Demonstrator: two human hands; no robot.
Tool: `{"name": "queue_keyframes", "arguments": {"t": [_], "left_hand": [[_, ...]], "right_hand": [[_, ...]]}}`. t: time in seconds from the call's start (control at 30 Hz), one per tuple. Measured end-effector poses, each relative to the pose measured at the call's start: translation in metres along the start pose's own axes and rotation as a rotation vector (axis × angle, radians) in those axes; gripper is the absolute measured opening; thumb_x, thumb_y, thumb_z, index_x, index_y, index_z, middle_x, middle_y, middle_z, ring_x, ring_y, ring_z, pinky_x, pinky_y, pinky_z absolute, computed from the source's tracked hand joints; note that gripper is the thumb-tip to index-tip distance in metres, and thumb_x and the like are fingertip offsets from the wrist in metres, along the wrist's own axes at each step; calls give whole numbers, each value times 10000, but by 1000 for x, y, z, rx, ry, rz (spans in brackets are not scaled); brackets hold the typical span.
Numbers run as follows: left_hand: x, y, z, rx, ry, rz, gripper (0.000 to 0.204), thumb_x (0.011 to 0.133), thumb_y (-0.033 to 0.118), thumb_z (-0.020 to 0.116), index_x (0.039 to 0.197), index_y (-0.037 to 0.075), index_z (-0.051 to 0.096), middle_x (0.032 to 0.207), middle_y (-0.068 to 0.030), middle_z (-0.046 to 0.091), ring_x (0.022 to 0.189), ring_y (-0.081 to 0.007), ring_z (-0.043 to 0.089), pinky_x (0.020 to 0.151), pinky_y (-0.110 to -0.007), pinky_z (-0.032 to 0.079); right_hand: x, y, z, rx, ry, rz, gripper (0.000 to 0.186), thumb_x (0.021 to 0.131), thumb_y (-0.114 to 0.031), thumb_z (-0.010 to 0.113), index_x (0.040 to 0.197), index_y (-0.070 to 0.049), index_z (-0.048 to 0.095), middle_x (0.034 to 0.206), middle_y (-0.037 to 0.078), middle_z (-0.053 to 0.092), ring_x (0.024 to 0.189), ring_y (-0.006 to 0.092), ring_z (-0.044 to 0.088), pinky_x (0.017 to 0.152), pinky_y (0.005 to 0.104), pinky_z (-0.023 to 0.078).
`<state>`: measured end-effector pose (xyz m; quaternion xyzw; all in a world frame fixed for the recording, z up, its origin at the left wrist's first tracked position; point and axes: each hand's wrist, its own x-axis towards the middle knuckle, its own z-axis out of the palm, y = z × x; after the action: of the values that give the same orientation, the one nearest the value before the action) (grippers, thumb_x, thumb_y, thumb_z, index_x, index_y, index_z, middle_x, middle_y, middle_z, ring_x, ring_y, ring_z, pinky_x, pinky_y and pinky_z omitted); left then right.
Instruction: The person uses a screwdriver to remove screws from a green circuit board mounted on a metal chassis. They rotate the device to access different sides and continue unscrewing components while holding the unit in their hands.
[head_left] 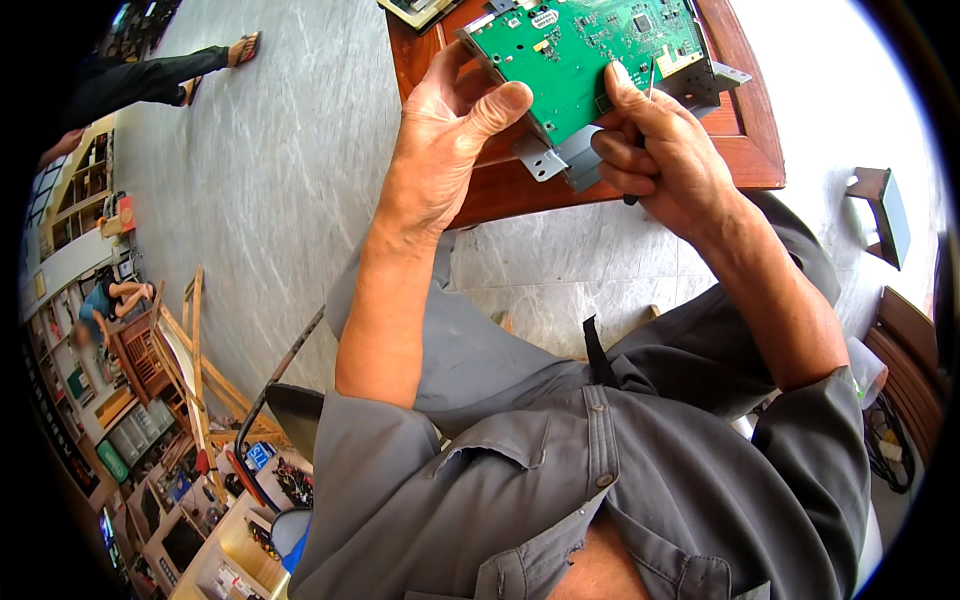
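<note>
A green circuit board [570, 70], fixed to a metal chassis with grey brackets [545, 160], is held tilted over the wooden table's near edge. My left hand [445, 125] grips the left side of this unit, thumb on the board's edge and fingers behind it. On the near right side, my right hand [655, 145] is closed round a screwdriver [653, 75]. Its thin metal shaft shows beside the thumb and a dark handle end below the fingers. The right thumb lies against the board's surface; the shaft's tip is too small to place exactly.
The reddish wooden table [755, 150] lies under the unit, with another flat device [420, 10] at its far left. A small stool [880, 215] stands to the right. On the left are wooden trestle legs [195, 370], cluttered shelves, a seated person [115, 300] and another person's leg [190, 70].
</note>
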<state>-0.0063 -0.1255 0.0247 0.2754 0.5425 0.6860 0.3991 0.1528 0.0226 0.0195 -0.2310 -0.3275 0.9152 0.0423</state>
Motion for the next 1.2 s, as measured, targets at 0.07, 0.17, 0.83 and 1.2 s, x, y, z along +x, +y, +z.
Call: {"name": "queue_keyframes", "arguments": {"t": [0.07,0.17,0.83,1.2], "left_hand": [[-1,1,0,-13,8,-4,641,922,262,809,1413,6,486,1298,-109,652,1217,-186,611,1099,-361,471],[0,0,-1,-20,13,-9,623,924,243,808,1408,7,494,1298,-110,655,1216,-187,614,1109,-362,457],[-3,5,-1,-68,66,-88,622,953,193,748,1445,-24,436,1311,-92,604,1229,-167,574,1110,-349,430],[0,3,-5,-31,119,-81,547,953,211,735,1376,-24,479,1201,-94,640,1111,-149,628,1035,-347,508]], "right_hand": [[1,1,-2,6,-6,-4,398,1076,-400,578,804,-151,428,697,-76,285,565,31,263,467,212,206],[2,0,-1,-17,16,10,399,1073,-407,581,811,-147,430,701,-77,288,569,29,264,466,212,207],[3,-2,7,-60,73,37,340,1067,-384,599,841,-155,488,691,-92,335,540,11,293,437,192,225],[3,-7,-3,-27,-35,92,303,1057,-270,631,806,-152,508,682,-88,320,554,33,272,463,231,217]]}}
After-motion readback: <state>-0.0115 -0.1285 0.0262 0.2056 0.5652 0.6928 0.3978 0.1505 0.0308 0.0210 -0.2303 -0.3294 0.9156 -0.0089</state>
